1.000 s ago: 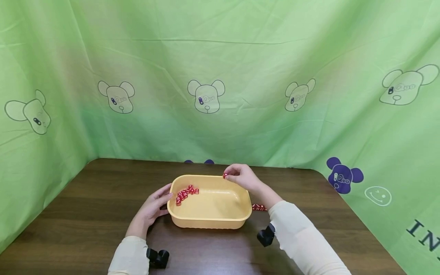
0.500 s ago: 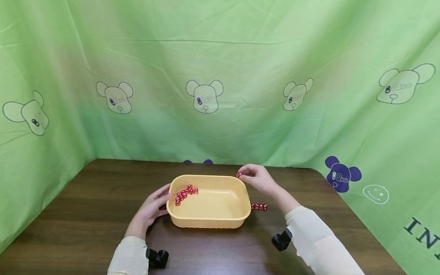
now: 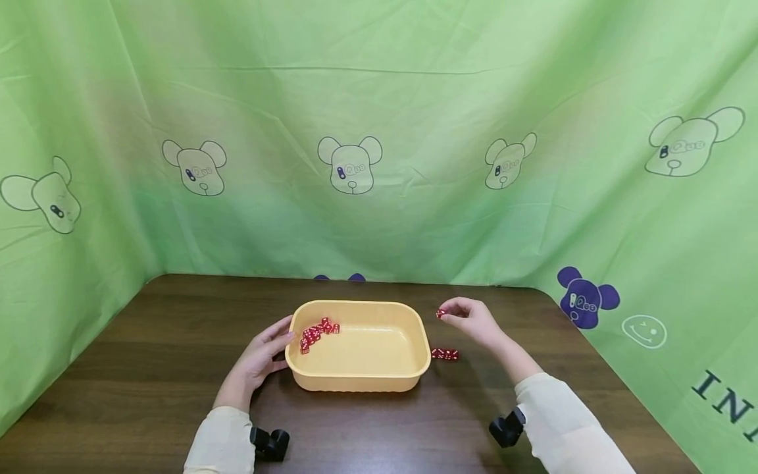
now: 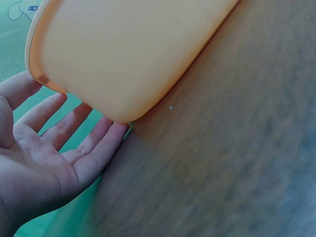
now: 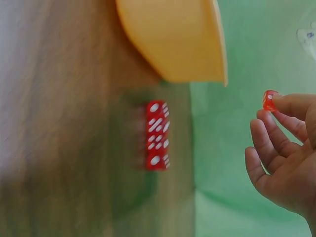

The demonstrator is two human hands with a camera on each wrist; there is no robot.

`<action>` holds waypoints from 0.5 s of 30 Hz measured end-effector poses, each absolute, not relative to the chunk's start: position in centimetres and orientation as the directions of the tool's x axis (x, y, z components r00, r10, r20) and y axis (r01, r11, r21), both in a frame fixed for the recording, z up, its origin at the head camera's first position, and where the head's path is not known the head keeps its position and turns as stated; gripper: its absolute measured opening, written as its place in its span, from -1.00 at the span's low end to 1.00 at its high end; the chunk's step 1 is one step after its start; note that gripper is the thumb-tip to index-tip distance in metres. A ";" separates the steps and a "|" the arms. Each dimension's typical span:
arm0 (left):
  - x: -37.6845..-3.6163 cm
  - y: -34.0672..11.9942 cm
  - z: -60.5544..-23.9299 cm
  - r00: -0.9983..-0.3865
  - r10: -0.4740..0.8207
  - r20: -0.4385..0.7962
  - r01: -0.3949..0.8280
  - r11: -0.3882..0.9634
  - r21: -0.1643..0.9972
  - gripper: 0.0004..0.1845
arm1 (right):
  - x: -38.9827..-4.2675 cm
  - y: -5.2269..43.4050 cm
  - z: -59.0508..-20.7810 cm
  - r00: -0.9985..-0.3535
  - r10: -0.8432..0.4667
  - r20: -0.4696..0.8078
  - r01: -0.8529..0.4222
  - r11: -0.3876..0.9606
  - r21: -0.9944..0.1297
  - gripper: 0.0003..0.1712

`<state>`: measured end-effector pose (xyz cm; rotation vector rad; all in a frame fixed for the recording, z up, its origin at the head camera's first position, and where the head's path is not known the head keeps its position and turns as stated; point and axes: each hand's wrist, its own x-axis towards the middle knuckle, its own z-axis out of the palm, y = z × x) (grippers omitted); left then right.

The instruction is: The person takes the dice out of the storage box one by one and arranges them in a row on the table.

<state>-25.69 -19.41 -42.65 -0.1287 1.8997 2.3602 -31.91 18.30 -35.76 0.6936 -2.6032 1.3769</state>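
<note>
A yellow plastic tub (image 3: 367, 385) stands on the table, with several red dice (image 3: 316, 332) gathered at its left end. My left hand (image 3: 263, 355) is at that end; in the left wrist view its fairly straight fingers (image 4: 101, 148) touch the tub's outer wall and rim. My right hand (image 3: 476, 324) is up to the right of the tub, pinching one red die (image 5: 269, 100) between thumb and fingertip, the other fingers loosely spread. Below that hand, a short straight row of red dice (image 5: 157, 136) with white pips lies on the table beside the tub's right end.
The brown wooden table (image 3: 148, 368) runs back to a green cloth curtain (image 3: 414, 230) printed with bear heads, which also rises at both sides. A black wrist camera (image 3: 507, 428) hangs at the right sleeve, another black camera (image 3: 270, 445) at the left.
My right hand has moved right, from the tub's back rim to beyond its right end, with the die still pinched. The left hand and the dice in the tub stay put.
</note>
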 end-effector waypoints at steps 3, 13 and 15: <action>-25.7 -19.5 -42.7 -0.990 0.032 -0.138 -0.142 -0.213 0.967 -0.44 | -31.9 19.0 -36.6 -0.897 -0.324 0.301 -0.430 0.480 -0.764 -0.86; -25.8 -19.5 -42.9 -0.990 0.021 -0.138 -0.139 -0.211 0.968 -0.45 | -31.2 20.3 -38.6 -0.916 -0.277 0.289 -0.392 0.466 -0.794 -0.86; -25.8 -19.5 -42.9 -0.991 0.024 -0.134 -0.136 -0.207 0.969 -0.45 | -31.0 20.5 -38.8 -0.919 -0.271 0.286 -0.384 0.455 -0.803 -0.85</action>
